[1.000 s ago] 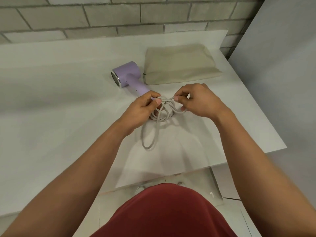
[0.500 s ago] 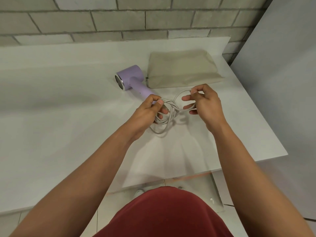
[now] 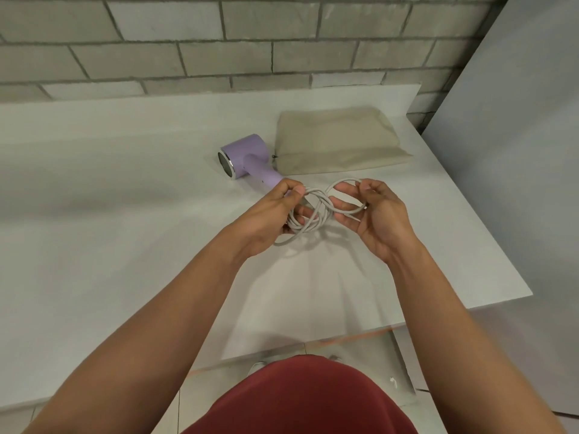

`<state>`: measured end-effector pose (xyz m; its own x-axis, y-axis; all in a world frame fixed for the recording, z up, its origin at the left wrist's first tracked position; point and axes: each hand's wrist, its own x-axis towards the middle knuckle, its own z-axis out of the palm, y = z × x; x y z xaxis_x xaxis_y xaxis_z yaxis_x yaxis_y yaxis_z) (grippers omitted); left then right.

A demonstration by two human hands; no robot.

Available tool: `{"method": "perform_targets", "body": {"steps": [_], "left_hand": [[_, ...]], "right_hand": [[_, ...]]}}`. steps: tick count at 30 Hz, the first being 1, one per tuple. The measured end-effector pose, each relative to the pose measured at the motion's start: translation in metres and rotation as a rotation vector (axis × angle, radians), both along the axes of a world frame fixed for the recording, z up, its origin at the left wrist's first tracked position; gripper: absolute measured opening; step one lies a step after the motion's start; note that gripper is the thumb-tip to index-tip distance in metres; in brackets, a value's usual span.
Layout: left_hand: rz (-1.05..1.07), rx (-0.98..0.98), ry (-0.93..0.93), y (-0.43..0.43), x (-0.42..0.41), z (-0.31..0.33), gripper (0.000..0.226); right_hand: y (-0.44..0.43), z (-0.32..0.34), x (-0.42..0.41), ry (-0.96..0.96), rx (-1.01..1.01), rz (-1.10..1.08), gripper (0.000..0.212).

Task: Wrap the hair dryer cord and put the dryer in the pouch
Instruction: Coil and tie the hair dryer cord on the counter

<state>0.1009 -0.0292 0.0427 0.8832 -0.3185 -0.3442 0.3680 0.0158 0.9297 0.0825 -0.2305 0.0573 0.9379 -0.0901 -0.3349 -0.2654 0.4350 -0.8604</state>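
Observation:
A lilac hair dryer (image 3: 247,159) lies on its side on the white table (image 3: 125,214), its handle pointing toward me. Its grey cord (image 3: 316,214) is gathered in several loops just past the handle's end. My left hand (image 3: 275,214) grips the bundle of loops where it meets the handle, thumb on top. My right hand (image 3: 372,214) holds a further loop of the cord, drawn out to the right, with its fingers curled round it. A beige fabric pouch (image 3: 335,139) lies flat behind the dryer, at its right.
A grey brick wall (image 3: 250,42) runs along the table's far edge. A pale panel (image 3: 517,151) stands at the right of the table. The table's near edge is close to my red clothing (image 3: 297,399), with tiled floor below.
The long loop trailing toward me has been drawn up into the bundle. My right hand has turned palm-up and moved right, pulling a loop out wider. My left hand stays on the bundle.

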Motion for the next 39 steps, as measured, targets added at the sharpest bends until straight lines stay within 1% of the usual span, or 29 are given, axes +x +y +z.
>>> {"method": "perform_targets", "body": {"steps": [3, 5, 7, 9, 11, 13, 14, 16, 20, 23, 28, 34, 36, 37, 39], "left_hand": [[-0.005, 0.027, -0.007, -0.001, 0.002, -0.002, 0.018], [0.016, 0.057, -0.037, -0.002, 0.002, -0.001, 0.019], [0.012, 0.089, -0.072, -0.003, 0.002, 0.003, 0.020], [-0.008, 0.133, -0.097, -0.003, 0.001, 0.006, 0.021], [-0.031, 0.170, -0.126, -0.002, 0.002, 0.007, 0.021], [-0.045, 0.201, -0.157, -0.001, 0.004, 0.007, 0.022], [-0.051, 0.207, -0.167, 0.000, 0.005, 0.008, 0.022], [-0.066, 0.209, -0.181, 0.002, 0.008, 0.009, 0.023], [-0.092, 0.220, -0.228, 0.005, 0.011, 0.012, 0.022], [-0.070, 0.186, -0.237, 0.005, 0.011, 0.013, 0.020], [-0.033, 0.186, -0.263, 0.005, 0.009, 0.012, 0.022], [-0.085, 0.228, -0.238, 0.004, 0.013, 0.011, 0.031], [-0.080, 0.256, -0.269, 0.003, 0.016, 0.010, 0.030], [-0.077, 0.279, -0.296, 0.003, 0.018, 0.009, 0.028], [-0.076, 0.321, -0.349, 0.003, 0.022, 0.010, 0.025]], "right_hand": [[-0.004, -0.005, 0.001, -0.024, -0.121, 0.043, 0.009], [-0.008, -0.010, 0.000, -0.030, -0.272, 0.099, 0.014], [-0.012, -0.014, 0.000, -0.037, -0.487, 0.159, 0.026], [-0.016, -0.018, 0.004, -0.083, -0.744, 0.248, 0.035], [-0.018, -0.017, 0.008, -0.144, -0.924, 0.393, 0.037], [-0.016, -0.013, 0.012, -0.180, -0.953, 0.511, 0.033], [-0.014, -0.010, 0.013, -0.199, -0.961, 0.533, 0.031], [-0.009, -0.005, 0.016, -0.250, -1.025, 0.522, 0.029], [-0.005, -0.002, 0.024, -0.362, -1.181, 0.465, 0.017], [-0.005, -0.001, 0.028, -0.349, -1.254, 0.331, 0.015], [-0.008, -0.003, 0.030, -0.257, -1.221, 0.013, 0.018], [-0.019, 0.001, 0.030, -0.132, -1.245, -0.128, 0.023], [-0.024, -0.004, 0.032, -0.060, -1.274, -0.092, 0.023], [-0.025, -0.006, 0.033, -0.013, -1.311, -0.026, 0.022], [-0.026, -0.014, 0.035, 0.064, -1.441, 0.194, 0.023]]}}
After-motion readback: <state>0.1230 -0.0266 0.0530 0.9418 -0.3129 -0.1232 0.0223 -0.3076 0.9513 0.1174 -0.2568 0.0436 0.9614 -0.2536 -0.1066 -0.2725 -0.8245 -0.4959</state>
